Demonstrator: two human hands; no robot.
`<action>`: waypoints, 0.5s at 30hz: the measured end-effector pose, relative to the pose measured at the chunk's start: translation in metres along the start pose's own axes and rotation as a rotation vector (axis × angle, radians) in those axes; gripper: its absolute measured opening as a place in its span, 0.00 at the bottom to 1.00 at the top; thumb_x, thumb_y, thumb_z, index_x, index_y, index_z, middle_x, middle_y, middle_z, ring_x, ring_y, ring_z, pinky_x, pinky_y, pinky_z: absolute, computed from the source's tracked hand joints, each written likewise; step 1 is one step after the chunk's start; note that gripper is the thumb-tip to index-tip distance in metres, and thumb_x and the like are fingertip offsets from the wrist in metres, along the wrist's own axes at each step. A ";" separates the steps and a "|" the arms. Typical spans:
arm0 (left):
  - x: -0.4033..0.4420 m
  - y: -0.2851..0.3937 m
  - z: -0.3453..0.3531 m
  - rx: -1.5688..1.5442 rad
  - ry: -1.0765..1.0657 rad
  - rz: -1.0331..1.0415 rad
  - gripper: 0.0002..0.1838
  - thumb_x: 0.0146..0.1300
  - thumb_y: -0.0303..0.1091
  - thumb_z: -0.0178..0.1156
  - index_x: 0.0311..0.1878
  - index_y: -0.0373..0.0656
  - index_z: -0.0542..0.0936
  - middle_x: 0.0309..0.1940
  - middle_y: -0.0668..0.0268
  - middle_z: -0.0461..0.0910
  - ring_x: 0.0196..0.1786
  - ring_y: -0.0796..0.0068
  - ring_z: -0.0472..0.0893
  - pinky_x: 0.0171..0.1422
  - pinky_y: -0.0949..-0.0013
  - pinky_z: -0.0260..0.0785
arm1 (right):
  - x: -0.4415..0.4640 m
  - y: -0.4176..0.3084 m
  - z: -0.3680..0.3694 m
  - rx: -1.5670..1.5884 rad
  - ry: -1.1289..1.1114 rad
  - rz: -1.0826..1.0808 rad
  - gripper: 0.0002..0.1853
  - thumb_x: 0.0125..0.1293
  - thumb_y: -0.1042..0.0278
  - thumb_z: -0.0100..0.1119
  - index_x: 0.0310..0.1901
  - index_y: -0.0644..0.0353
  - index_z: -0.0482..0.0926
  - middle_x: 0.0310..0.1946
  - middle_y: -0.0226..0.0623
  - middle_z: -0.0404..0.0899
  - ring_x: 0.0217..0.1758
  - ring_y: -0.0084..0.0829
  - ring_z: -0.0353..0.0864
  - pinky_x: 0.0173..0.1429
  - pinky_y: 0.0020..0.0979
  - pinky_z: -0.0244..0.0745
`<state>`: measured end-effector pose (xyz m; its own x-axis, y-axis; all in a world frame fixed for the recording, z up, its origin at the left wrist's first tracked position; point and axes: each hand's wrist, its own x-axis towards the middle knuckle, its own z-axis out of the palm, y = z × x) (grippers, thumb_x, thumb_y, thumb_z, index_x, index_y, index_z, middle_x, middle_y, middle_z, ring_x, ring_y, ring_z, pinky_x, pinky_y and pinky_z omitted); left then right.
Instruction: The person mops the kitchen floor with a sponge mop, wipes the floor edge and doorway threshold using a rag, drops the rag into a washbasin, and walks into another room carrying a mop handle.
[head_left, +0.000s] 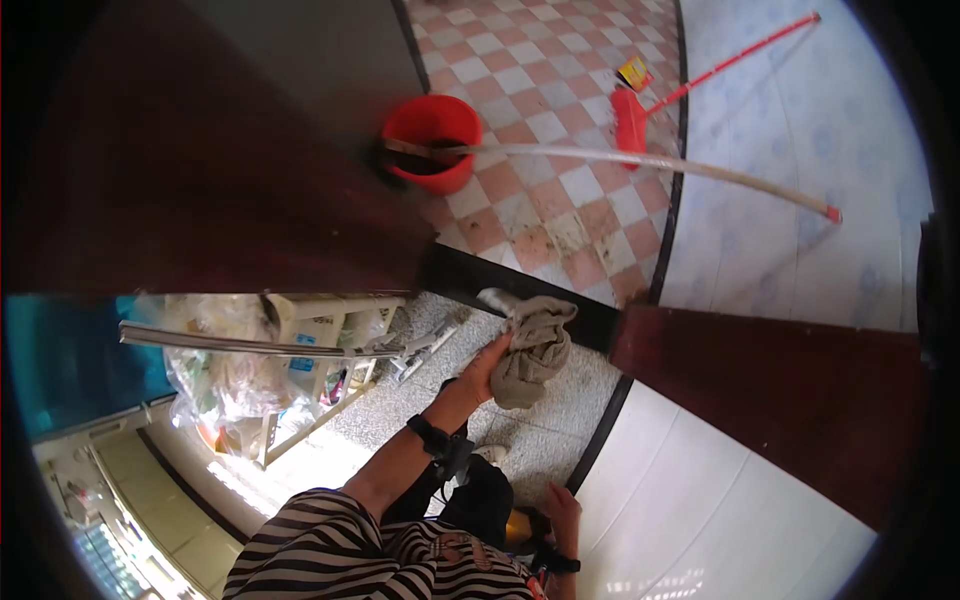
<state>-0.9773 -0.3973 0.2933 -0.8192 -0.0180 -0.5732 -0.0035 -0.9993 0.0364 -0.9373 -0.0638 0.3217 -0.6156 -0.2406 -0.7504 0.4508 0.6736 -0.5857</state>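
Note:
A crumpled grey-beige cloth point(532, 355) is gripped in my left hand point(484, 372), which reaches forward over the doorway's dark threshold point(470, 277). The cloth is bunched into a wad, and my fingers are partly hidden behind it. Lower down, my right hand point(563, 508) hangs near my side by the white wall. Its fingers look loosely bent, and I see nothing in them. Just left of that hand is a yellow object point(518, 527), partly covered, whose kind I cannot make out.
Beyond the threshold, a red bucket point(458, 180) stands on checkered tiles with a long pole point(640, 158) slanting out. A red broom point(630, 122) leans against the wall near a yellow packet point(634, 72). Left are a cream rack point(300, 345), plastic bags point(225, 360) and a metal pole point(230, 345).

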 end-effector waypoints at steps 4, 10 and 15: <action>-0.024 0.022 0.010 -0.211 -0.214 -0.024 0.27 0.53 0.52 0.55 0.50 0.42 0.69 0.41 0.60 0.76 0.41 0.64 0.77 0.46 0.59 0.70 | -0.007 0.028 -0.038 0.121 0.026 0.166 0.16 0.58 0.58 0.51 0.32 0.66 0.75 0.16 0.33 0.72 0.15 0.21 0.69 0.19 0.21 0.66; -0.115 -0.032 0.059 0.102 0.318 0.275 0.20 0.51 0.37 0.60 0.46 0.40 0.71 0.39 0.61 0.76 0.38 0.68 0.78 0.42 0.65 0.72 | -0.087 0.040 -0.097 -0.130 -0.093 0.096 0.17 0.59 0.55 0.49 0.33 0.64 0.75 0.17 0.31 0.70 0.20 0.23 0.65 0.25 0.25 0.62; -0.195 -0.095 0.011 0.317 0.427 0.287 0.23 0.45 0.34 0.61 0.47 0.40 0.71 0.38 0.61 0.75 0.40 0.68 0.77 0.44 0.65 0.70 | -0.116 0.061 -0.135 -0.338 -0.165 -0.086 0.16 0.59 0.56 0.50 0.34 0.63 0.75 0.19 0.32 0.72 0.21 0.27 0.67 0.27 0.27 0.64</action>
<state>-0.8241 -0.2988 0.4108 -0.5099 -0.3628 -0.7800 -0.0408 -0.8955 0.4432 -0.9256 0.0998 0.4143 -0.5170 -0.3968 -0.7585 0.1465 0.8320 -0.5351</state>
